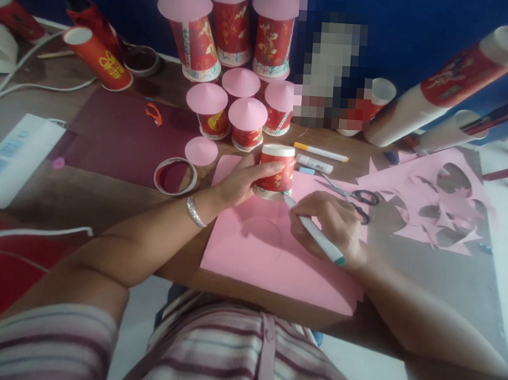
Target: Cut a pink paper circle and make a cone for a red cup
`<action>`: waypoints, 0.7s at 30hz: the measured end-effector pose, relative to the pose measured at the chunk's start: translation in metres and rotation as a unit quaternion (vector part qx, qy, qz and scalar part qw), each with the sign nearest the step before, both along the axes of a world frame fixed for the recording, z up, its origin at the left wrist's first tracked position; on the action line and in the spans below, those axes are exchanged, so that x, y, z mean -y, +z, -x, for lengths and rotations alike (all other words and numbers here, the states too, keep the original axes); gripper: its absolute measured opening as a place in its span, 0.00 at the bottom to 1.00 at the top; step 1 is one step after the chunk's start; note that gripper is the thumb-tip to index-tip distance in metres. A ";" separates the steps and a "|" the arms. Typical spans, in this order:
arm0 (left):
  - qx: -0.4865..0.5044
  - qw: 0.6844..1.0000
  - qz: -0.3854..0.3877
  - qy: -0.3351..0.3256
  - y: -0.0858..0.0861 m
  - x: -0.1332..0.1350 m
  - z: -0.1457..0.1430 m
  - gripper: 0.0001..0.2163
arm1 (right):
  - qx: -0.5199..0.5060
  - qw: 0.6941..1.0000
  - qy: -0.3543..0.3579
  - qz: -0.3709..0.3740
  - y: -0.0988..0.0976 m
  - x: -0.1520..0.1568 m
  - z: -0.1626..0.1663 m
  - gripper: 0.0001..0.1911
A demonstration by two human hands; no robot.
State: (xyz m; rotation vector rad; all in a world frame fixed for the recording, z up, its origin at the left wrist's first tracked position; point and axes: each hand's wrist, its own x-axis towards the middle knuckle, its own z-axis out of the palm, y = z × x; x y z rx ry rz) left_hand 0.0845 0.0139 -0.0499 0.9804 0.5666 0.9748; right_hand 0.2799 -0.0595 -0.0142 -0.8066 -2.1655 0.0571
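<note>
My left hand (241, 180) is wrapped round a red paper cup (276, 171) that stands upside down on a pink sheet of paper (271, 254). My right hand (329, 223) grips a white marker with a green end (315, 235); its tip touches the paper at the cup's lower rim. A silver bracelet (196, 212) sits on my left wrist. A faint drawn circle (262, 233) shows on the sheet below the cup.
Several red cups with pink cone lids (225, 105) stand behind. A tape roll (175, 175) and a loose pink cone (201, 150) lie to the left. Scissors (357, 196), a glue stick (313, 162), a yellow pen (320, 152) and cut pink scraps (442, 207) lie right.
</note>
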 end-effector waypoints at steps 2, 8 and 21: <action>0.008 1.000 -0.002 -0.002 0.000 0.000 0.000 0.15 | -0.001 1.000 0.000 0.002 0.000 0.000 0.000 0.13; -0.007 1.000 -0.003 0.003 0.001 0.001 0.000 0.16 | 0.007 0.999 0.013 0.031 0.001 0.003 0.000 0.13; -0.036 0.999 -0.018 -0.008 0.000 0.000 0.000 0.16 | -0.005 0.998 0.004 0.056 0.001 0.005 0.004 0.11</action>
